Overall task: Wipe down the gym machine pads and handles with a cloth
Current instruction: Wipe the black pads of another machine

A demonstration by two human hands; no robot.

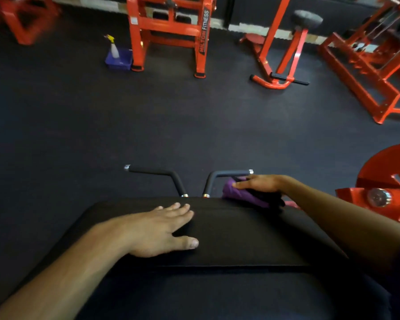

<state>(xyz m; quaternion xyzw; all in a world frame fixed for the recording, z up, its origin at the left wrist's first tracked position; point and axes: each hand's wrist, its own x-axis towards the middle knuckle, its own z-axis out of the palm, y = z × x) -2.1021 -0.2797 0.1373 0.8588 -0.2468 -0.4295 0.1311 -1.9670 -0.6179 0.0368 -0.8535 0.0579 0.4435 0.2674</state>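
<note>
A: From the head camera we look down on a wide black pad (229,239), and our left hand (157,229) lies flat on it, fingers straight and spread, holding nothing.

B: And our right hand (259,184)?

A: It rests on a purple cloth (243,195) at the pad's far right edge, just under the right handle (226,175). The index finger lies straight along the cloth; we cannot tell whether the other fingers curl round it.

B: We also see a left handle (157,173), bent like the right one, both rising from the pad's far edge with nothing touching the left one.

A: Farther off on the dark floor (79,125), a spray bottle (113,48) with a yellow trigger stands in a blue tub (121,62) just beside an orange machine frame (171,31). Another orange machine (383,172) sits near our right arm.
</note>
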